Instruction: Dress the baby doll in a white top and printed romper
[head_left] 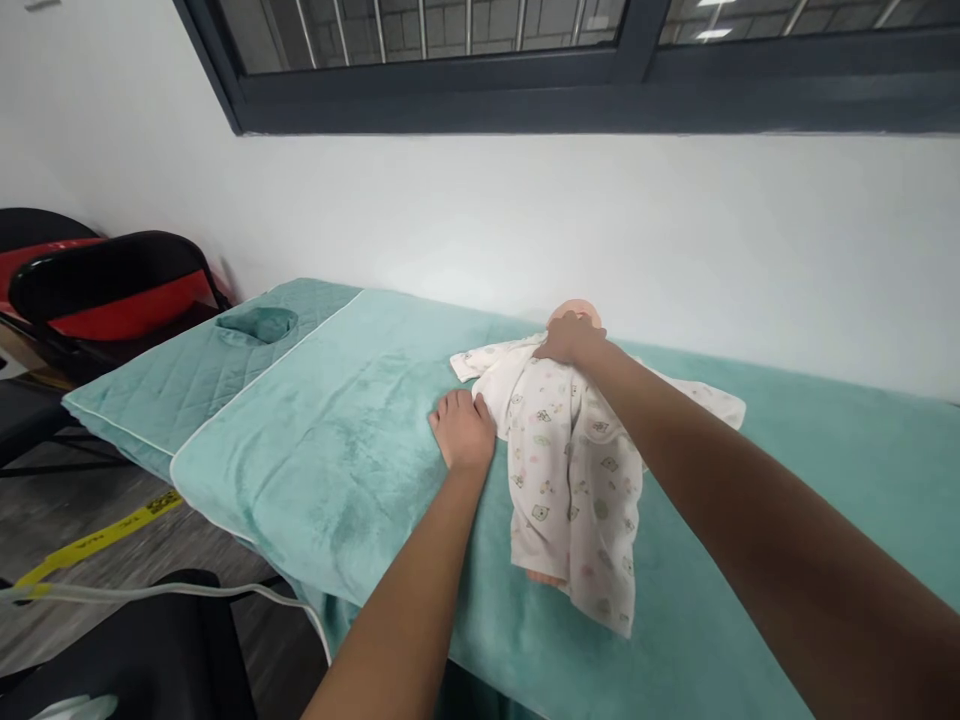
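Note:
A baby doll (pixel 576 305) lies on its back on the bed, its head toward the wall and mostly behind my right hand. It is dressed in a white baby gown (pixel 541 480) with small printed figures; the sleeves spread out to both sides. The fingers of my right hand (pixel 571 338) are bent round the gown's collar at the doll's neck, partly hidden. Beside the doll's left-hand edge in view, my left hand (pixel 463 430) rests on the green cover, palm down, thumb against the gown. A bit of the doll's leg (pixel 545 578) shows below the hem.
A green plush cover (pixel 360 400) lies over the bed, with a quilted end and a face hole (pixel 259 325) at left. Black and red chairs (pixel 120 290) stand beyond it. A white cable (pixel 172 590) crosses near a black seat (pixel 142 660). Wall and window are behind.

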